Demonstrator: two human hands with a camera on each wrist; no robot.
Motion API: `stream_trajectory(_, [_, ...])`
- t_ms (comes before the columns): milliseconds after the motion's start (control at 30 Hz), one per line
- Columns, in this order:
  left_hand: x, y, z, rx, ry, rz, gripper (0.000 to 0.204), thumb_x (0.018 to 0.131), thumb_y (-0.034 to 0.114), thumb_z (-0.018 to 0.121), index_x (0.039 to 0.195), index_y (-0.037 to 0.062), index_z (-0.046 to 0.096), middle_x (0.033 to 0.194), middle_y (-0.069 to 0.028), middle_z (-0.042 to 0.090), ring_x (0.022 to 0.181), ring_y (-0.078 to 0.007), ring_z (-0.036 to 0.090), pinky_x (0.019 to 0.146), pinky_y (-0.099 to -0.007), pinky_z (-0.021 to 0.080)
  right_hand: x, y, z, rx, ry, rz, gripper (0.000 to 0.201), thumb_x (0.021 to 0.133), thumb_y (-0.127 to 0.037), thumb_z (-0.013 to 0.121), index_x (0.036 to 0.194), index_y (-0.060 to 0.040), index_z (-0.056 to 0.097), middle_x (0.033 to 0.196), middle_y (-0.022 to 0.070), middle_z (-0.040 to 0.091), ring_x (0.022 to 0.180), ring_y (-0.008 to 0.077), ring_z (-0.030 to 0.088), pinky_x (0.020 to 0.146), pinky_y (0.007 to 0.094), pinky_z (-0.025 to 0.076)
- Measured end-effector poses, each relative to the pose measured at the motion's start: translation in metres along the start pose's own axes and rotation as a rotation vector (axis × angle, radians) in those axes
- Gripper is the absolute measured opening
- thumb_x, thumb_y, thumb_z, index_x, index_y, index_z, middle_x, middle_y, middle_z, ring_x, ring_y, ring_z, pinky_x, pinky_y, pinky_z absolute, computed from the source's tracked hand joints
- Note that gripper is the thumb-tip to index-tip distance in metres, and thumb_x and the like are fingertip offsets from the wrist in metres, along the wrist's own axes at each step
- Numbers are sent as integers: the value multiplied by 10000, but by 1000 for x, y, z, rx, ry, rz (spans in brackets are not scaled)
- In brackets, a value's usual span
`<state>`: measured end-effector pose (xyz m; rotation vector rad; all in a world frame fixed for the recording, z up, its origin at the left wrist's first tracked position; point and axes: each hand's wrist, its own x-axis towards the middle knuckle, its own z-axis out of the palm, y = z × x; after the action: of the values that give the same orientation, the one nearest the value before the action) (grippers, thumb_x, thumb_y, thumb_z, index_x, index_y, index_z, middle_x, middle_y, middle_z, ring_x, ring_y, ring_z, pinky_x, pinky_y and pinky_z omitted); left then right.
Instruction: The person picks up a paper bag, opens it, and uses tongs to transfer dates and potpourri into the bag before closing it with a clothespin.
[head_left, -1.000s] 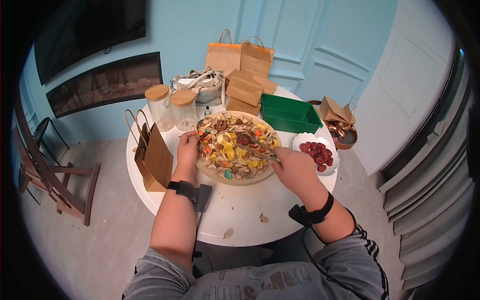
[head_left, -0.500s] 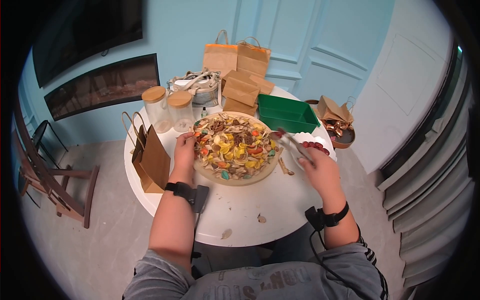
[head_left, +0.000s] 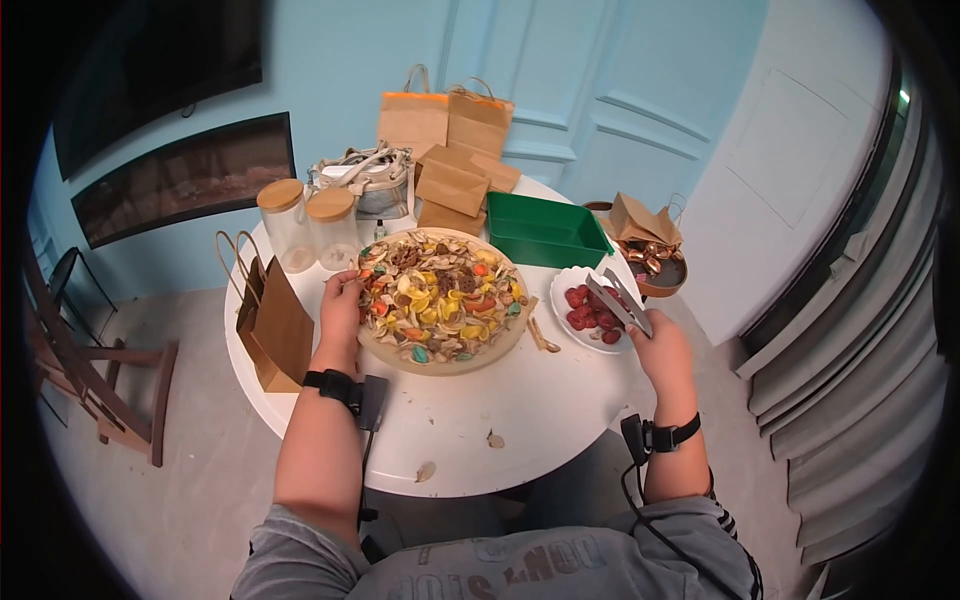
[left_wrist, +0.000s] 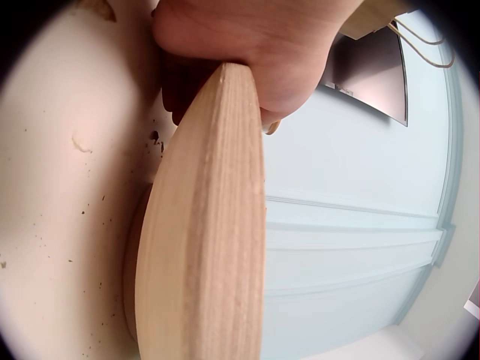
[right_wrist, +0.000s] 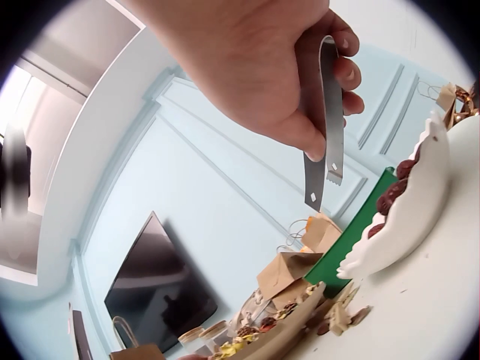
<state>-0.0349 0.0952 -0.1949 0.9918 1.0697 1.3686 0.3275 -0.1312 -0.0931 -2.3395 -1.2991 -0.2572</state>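
My right hand (head_left: 662, 350) grips metal tongs (head_left: 617, 302) over a white scalloped dish (head_left: 562, 285) of wrinkled dark red dried fruits that look like dates (head_left: 590, 316). In the right wrist view, the tongs' tips (right_wrist: 334, 177) have nothing between them. At the left, my left hand (head_left: 341, 308) holds the rim of a round wooden tray (left_wrist: 225, 210), thumb on one face and fingers curled under the other. Dried potpourri (head_left: 440, 305) fills the tray: pale petals, yellow slices, orange and teal bits, brown cone-like pieces.
A brown paper bag (head_left: 277, 330) stands left of the tray. Two lidded glass jars (head_left: 333, 235), a handbag (head_left: 378, 190) and folded paper bags (head_left: 452, 185) are behind it. A green bin (head_left: 548, 235) sits behind the dish. Loose stick-like bits (head_left: 543, 332) lie between tray and dish.
My right hand and the tongs have moved right, from above the potpourri to above the dish. The dark red piece at the tong tips earlier is no longer between them. The left hand keeps its hold.
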Motion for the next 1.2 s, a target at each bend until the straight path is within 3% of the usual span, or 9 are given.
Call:
stream_trajectory(100, [3, -4, -1, -21, -6, 19, 250, 905, 165, 528, 1141, 83, 545, 902, -31, 609, 611, -71, 509, 490, -209, 399, -8, -27, -11, 144, 4, -32, 308, 828, -274, 665, 1047, -58, 640, 868, 183, 667, 847, 373, 633, 725, 425, 495])
stream_trajectory(200, [0, 0, 0, -25, -10, 15, 250, 903, 163, 530, 1140, 81, 544, 902, -35, 608, 622, -73, 513, 490, -210, 400, -9, -49, -8, 304, -110, -321, 307, 831, -282, 662, 1021, -42, 637, 880, 168, 665, 865, 346, 635, 739, 407, 491])
stream_trajectory(333, [-3, 3, 1, -18, 2, 9, 249, 902, 160, 530, 1137, 77, 542, 900, -38, 608, 622, -74, 514, 490, -210, 399, 5, -84, 16, 139, -227, -455, 301, 849, -329, 633, 915, -36, 631, 849, 162, 662, 839, 331, 644, 719, 415, 500])
stream_trajectory(467, [1, -2, 1, -32, 2, 8, 244, 903, 156, 530, 1134, 77, 542, 898, -35, 609, 605, -71, 508, 487, -210, 397, 25, -121, 30, 4, -355, -337, 325, 861, -354, 613, 944, -41, 645, 841, 161, 667, 823, 327, 652, 708, 412, 507])
stream_trajectory(633, [3, -3, 0, -17, -7, -8, 220, 924, 141, 504, 1133, 74, 527, 945, -38, 591, 697, -93, 567, 542, -214, 458, 28, -141, 41, 325, -531, -343, 382, 836, -328, 644, 1008, 12, 659, 859, 210, 660, 786, 313, 649, 727, 399, 494])
stream_trajectory(800, [-6, 7, 4, 62, 8, -20, 206, 927, 147, 500, 1121, 85, 533, 935, -37, 600, 702, -88, 569, 546, -204, 453, 32, -127, 63, 534, -434, -297, 392, 837, -331, 644, 1023, 13, 655, 847, 203, 657, 800, 287, 647, 747, 380, 490])
stream_trajectory(900, [-9, 10, 10, -84, 41, -37, 208, 929, 148, 495, 1123, 89, 539, 947, -38, 601, 678, -78, 555, 536, -199, 440, 37, -115, 71, 319, -331, -233, 408, 839, -377, 635, 1020, -12, 664, 874, 198, 672, 834, 348, 651, 741, 412, 499])
stream_trajectory(967, [-13, 14, 8, -40, -3, -33, 221, 932, 119, 495, 1144, 60, 515, 992, -67, 609, 856, -145, 637, 667, -253, 536, 37, -109, 75, 305, -422, -224, 394, 840, -368, 634, 1016, -16, 662, 856, 199, 670, 817, 351, 649, 727, 417, 496])
stream_trajectory(1200, [-10, 11, 4, 69, 27, -12, 200, 958, 184, 458, 1112, 103, 555, 983, -16, 598, 679, -67, 536, 556, -192, 435, 38, -106, 64, 620, -581, -240, 382, 856, -368, 611, 1041, -37, 655, 857, 207, 666, 811, 355, 647, 712, 428, 497])
